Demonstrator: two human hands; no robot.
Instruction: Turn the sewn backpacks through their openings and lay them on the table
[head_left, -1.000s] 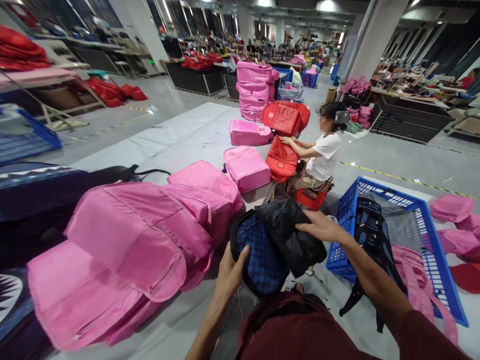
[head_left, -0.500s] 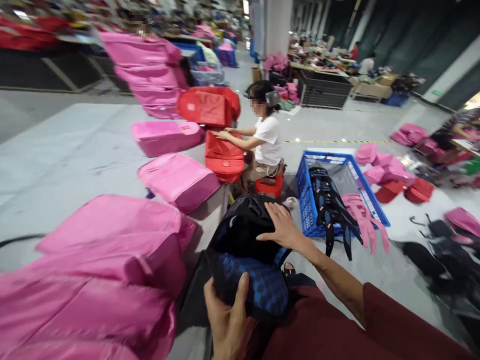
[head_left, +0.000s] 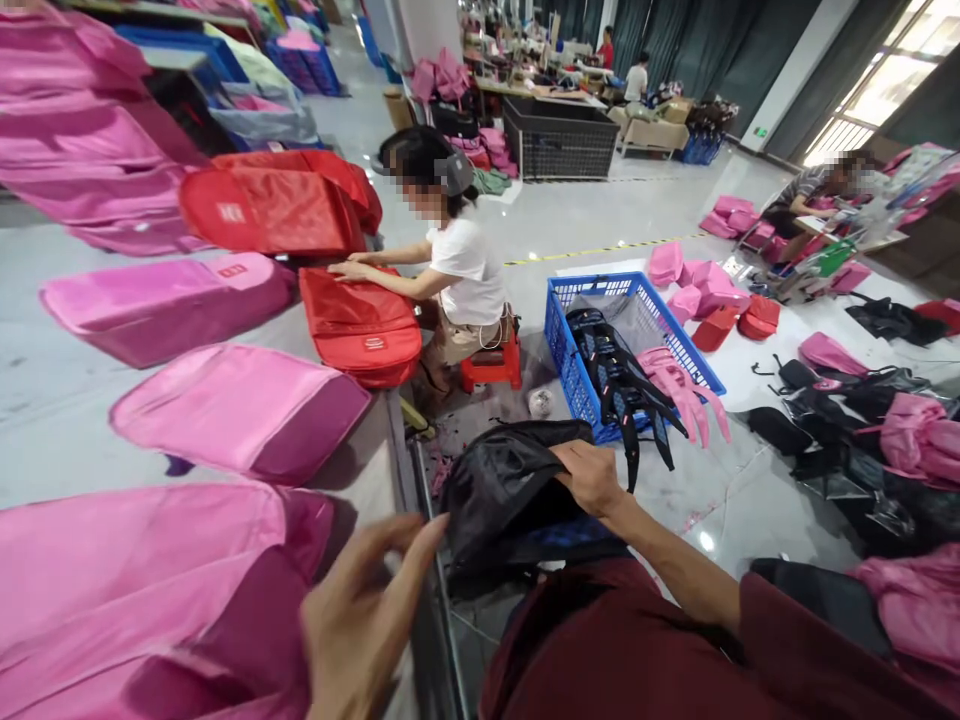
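A black backpack with some dark blue lining hangs before my body, its mouth partly open. My right hand is closed on the upper edge of that opening, fingers curled over the fabric. To the left of the bag is my left hand, raised above the table edge and apart from the bag. Its thumb and forefinger come together in a pinch; whether anything thin is between them I cannot make out. Pink backpacks lie on the table just left of this hand.
A co-worker sits on a red stool, hands on a red backpack. A blue crate holds black and pink straps. Pink and black pieces cover the floor at right. The table runs along my left.
My left hand has come off the backpack and moved left, its fingers drawing together. My right hand has gone from spread on the backpack to gripping its edge. The view has swung right.
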